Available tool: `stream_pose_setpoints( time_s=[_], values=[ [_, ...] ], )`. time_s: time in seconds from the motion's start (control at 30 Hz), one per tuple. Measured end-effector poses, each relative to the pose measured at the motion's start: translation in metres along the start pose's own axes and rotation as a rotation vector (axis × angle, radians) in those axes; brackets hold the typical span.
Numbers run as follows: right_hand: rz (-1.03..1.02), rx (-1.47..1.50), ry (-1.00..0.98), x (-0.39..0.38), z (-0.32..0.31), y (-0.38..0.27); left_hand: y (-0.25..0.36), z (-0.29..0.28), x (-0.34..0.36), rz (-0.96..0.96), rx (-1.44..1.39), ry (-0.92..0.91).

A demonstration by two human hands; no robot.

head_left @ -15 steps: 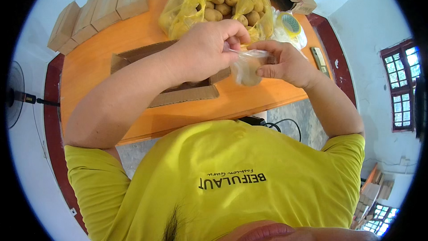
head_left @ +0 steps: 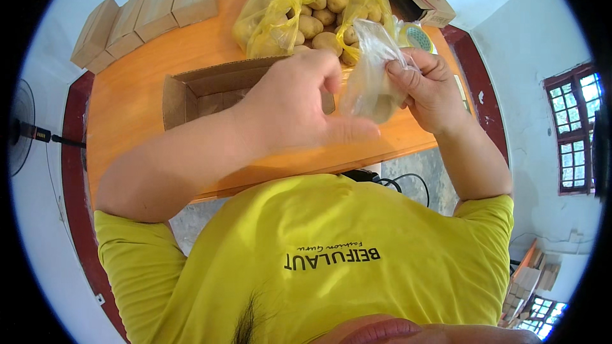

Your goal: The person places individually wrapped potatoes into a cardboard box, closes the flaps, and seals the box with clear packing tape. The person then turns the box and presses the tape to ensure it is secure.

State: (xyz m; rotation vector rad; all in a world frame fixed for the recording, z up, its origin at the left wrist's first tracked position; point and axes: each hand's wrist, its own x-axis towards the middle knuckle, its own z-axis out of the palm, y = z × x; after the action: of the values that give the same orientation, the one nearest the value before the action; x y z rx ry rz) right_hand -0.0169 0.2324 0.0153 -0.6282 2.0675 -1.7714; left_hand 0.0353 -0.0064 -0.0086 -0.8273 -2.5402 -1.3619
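My right hand (head_left: 428,92) pinches a clear plastic bag (head_left: 366,57) between thumb and fingers. A brownish round shape, apparently a potato, shows dimly through the lower part of the bag; the upper part stands up loose. Left of the bag is my left hand (head_left: 309,99), thumb stretched out toward the bag's lower end and fingers apart, holding nothing that I can see. Beneath my left forearm stands an open cardboard box (head_left: 182,103), its near side and part of its inside hidden. Just beyond both hands lies a yellow plastic bag (head_left: 255,22) full of potatoes (head_left: 309,25).
Closed cardboard boxes (head_left: 156,9) line the far left of the orange table (head_left: 137,89). A tape roll (head_left: 417,38) lies right of the potatoes, partly behind my right hand. More open boxes (head_left: 430,9) are piled at the far right. A fan (head_left: 22,130) stands at left.
My left hand has let go of the clear bag's top and moved down and left, its fingers opening. My right hand keeps its hold, and the bag's loose top now stands up.
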Motion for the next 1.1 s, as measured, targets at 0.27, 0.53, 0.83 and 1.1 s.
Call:
stream_pose_setpoints(
  time_s=[0.27,0.53,0.83,1.1],
  values=[
    [-0.072,0.104,0.014,0.002,0.007,0.003,-0.002,0.009,-0.002,0.046,0.046,0.058],
    [-0.189,0.395,-0.059,-0.006,-0.016,0.02,-0.008,-0.004,-0.023,-0.395,-0.499,0.031],
    [-0.3,0.62,-0.145,-0.012,0.021,0.0,0.001,0.012,-0.027,-0.467,-0.912,0.06],
    [-0.338,0.782,-0.306,0.0,0.037,0.005,-0.004,0.035,-0.047,-0.367,-1.335,-0.07]
  ],
)
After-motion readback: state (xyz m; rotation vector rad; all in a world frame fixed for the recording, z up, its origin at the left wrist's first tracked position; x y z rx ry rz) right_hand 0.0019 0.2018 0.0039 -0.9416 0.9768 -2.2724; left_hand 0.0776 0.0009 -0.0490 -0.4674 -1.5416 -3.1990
